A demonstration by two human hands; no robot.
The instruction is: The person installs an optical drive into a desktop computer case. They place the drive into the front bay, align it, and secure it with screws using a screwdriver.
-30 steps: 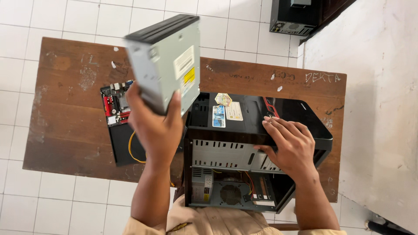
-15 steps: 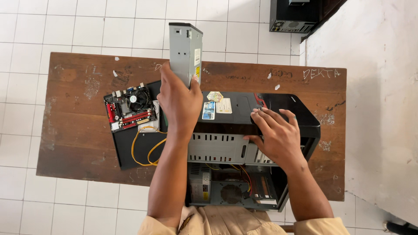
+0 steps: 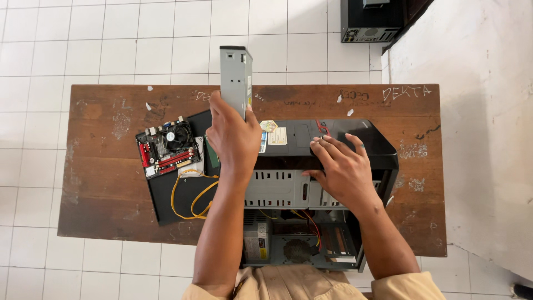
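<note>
My left hand (image 3: 233, 136) grips a grey metal optical drive (image 3: 235, 79), held edge-on and upright above the far part of the wooden table (image 3: 105, 189). An open black computer case (image 3: 311, 189) lies on the table in front of me, its inside with a power supply and coloured wires showing. My right hand (image 3: 341, 169) rests flat on the case's top front edge, fingers spread.
A red and black motherboard (image 3: 165, 147) sits at the left on a black panel (image 3: 177, 194), with a yellow cable (image 3: 191, 191) looped beside it. Another black computer case (image 3: 371, 21) stands on the white tiled floor beyond the table. A white wall surface is at right.
My left hand turned the drive from flat-side-on to edge-on and carried it to the right and farther away. My right hand stayed on the case.
</note>
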